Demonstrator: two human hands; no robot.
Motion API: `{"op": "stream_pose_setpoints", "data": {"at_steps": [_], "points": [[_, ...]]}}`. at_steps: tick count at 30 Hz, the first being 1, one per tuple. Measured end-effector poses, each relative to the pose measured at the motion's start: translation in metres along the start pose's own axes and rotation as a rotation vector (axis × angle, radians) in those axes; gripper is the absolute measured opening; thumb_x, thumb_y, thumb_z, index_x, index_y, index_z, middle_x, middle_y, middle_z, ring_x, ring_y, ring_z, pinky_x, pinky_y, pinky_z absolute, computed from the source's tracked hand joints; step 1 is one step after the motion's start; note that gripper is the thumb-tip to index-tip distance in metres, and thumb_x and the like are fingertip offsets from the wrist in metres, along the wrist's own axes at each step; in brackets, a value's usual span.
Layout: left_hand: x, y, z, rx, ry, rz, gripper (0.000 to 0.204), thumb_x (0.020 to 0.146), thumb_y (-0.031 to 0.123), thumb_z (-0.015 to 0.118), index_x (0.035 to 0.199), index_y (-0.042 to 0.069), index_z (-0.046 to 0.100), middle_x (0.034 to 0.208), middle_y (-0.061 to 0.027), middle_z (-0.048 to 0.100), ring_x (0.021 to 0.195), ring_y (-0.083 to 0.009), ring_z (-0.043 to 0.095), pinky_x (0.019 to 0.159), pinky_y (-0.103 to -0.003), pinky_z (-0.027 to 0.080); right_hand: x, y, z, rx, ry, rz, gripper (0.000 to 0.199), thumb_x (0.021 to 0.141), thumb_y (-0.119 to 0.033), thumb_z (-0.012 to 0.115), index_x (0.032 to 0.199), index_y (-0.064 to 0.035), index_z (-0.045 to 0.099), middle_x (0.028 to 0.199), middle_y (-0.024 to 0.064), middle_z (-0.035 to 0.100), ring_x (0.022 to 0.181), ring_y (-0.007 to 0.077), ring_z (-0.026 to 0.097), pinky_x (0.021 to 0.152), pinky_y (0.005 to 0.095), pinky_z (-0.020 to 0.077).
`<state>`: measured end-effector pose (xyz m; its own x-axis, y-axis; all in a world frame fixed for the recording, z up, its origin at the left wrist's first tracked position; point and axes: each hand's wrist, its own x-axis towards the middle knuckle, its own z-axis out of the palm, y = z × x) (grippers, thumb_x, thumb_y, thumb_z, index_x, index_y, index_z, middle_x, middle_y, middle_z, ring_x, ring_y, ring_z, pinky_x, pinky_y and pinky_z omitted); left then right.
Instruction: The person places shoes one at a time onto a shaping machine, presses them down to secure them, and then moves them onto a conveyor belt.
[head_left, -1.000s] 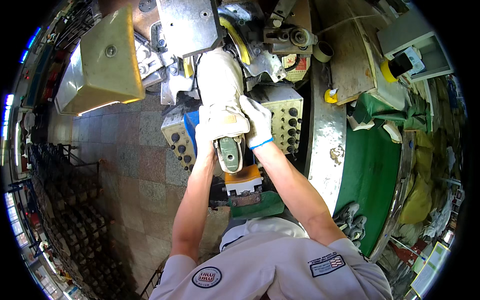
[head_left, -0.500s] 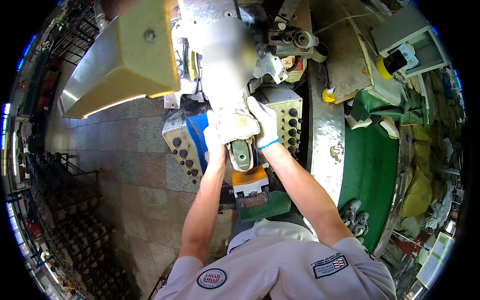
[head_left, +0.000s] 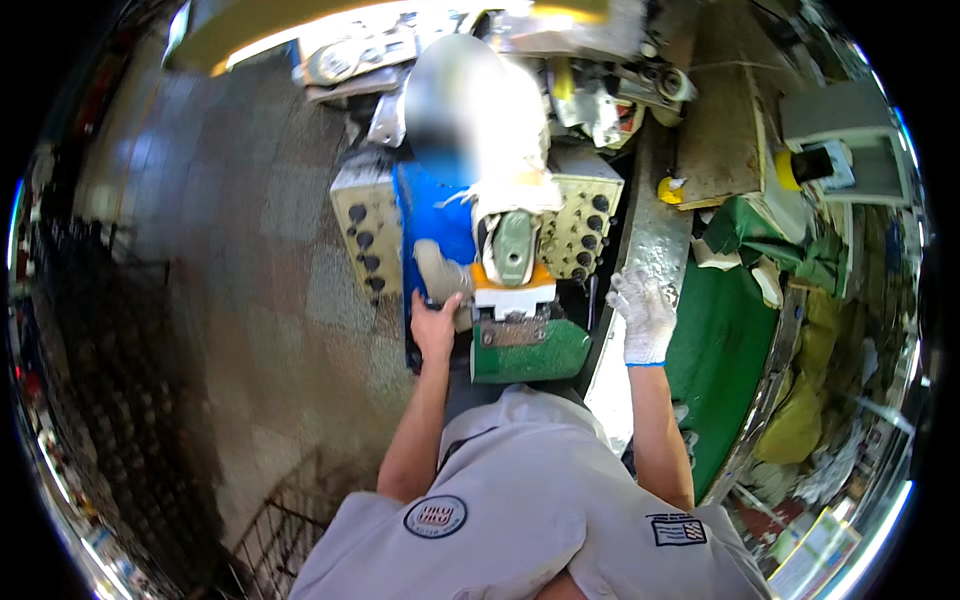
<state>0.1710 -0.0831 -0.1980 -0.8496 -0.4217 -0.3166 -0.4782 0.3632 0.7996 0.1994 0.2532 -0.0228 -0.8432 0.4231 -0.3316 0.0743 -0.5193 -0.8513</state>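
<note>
A white shoe upper on a green last (head_left: pixel 514 250) sits sole-down or sole-up, I cannot tell which, in the machine's middle, its near end against an orange pad (head_left: pixel 540 276). Neither hand touches it. To its left a beige shoe-shaped piece, seemingly a shoe upper (head_left: pixel 440 268), lies over a blue tray (head_left: pixel 430 205). My left hand (head_left: pixel 436 325) has thumb and fingers on either side of its near end. At the right, my right hand (head_left: pixel 643 315), in a white glove with a blue cuff, is open with fingers apart above a metal ledge (head_left: pixel 655 245).
Panels with black knobs (head_left: pixel 362 235) flank the machine on both sides. A green padded block (head_left: pixel 530 352) stands just before my body. A yellow guard (head_left: pixel 300 35) spans the top. At the right are a green surface (head_left: pixel 715 340) and a yellow tape roll (head_left: pixel 787 170).
Both hands have let go of the shoe on the green last. My left hand has moved down to the beige piece, my right hand out to the right. The view has shifted.
</note>
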Motion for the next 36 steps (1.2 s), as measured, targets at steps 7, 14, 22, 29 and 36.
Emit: {"op": "stream_pose_setpoints", "data": {"at_steps": [7, 14, 22, 29, 36], "points": [[0.023, -0.008, 0.017, -0.307, -0.141, -0.037, 0.082, 0.07, 0.028, 0.088, 0.138, 0.0, 0.052, 0.12, -0.0217, 0.069, 0.11, -0.0342, 0.067, 0.095, -0.041, 0.051, -0.01, -0.012, 0.028, -0.113, -0.055, 0.08, 0.047, 0.106, -0.018, 0.042, 0.141, 0.0136, 0.04, 0.14, 0.0331, 0.051, 0.12, 0.0431, 0.061, 0.092, 0.0493, 0.0591], [0.013, 0.01, -0.029, -0.71, -0.311, 0.032, 0.069, 0.073, 0.015, 0.085, 0.134, -0.003, 0.057, 0.118, -0.0134, 0.07, 0.107, -0.0241, 0.067, 0.095, -0.036, 0.052, -0.02, -0.024, 0.063, -0.182, -0.207, 0.088, 0.05, 0.104, -0.019, 0.052, 0.142, 0.0121, 0.043, 0.134, 0.0274, 0.058, 0.12, 0.0372, 0.063, 0.091, 0.0426, 0.06], [-0.007, 0.013, -0.054, -0.781, -0.318, 0.003, 0.051, 0.072, 0.001, 0.081, 0.12, -0.006, 0.067, 0.112, -0.0084, 0.072, 0.1, -0.0187, 0.068, 0.091, -0.034, 0.054, -0.034, -0.035, 0.12, -0.236, -0.252, 0.11, 0.048, 0.097, -0.011, 0.062, 0.137, 0.0116, 0.05, 0.128, 0.0218, 0.065, 0.113, 0.0287, 0.068, 0.089, 0.0333, 0.0578], [-0.022, 0.052, -0.177, -0.89, -0.101, 0.167, 0.052, 0.07, 0.007, 0.08, 0.118, -0.008, 0.066, 0.111, -0.0123, 0.071, 0.098, -0.0219, 0.068, 0.089, -0.035, 0.054, -0.06, -0.06, 0.069, -0.383, -0.245, 0.054, 0.053, 0.092, -0.002, 0.066, 0.14, 0.0103, 0.049, 0.13, 0.0211, 0.064, 0.111, 0.0272, 0.068, 0.092, 0.0333, 0.0572], [-0.073, 0.194, -0.235, -1.037, -0.297, 0.326, 0.057, 0.073, 0.026, 0.085, 0.114, -0.009, 0.065, 0.108, -0.0143, 0.072, 0.095, -0.0234, 0.069, 0.084, -0.036, 0.054, -0.14, -0.078, 0.128, -0.909, -0.847, -0.437, 0.11, 0.058, -0.023, 0.096, 0.147, 0.0077, 0.039, 0.139, 0.0269, 0.054, 0.127, 0.0392, 0.056, 0.106, 0.0433, 0.0481]]}}
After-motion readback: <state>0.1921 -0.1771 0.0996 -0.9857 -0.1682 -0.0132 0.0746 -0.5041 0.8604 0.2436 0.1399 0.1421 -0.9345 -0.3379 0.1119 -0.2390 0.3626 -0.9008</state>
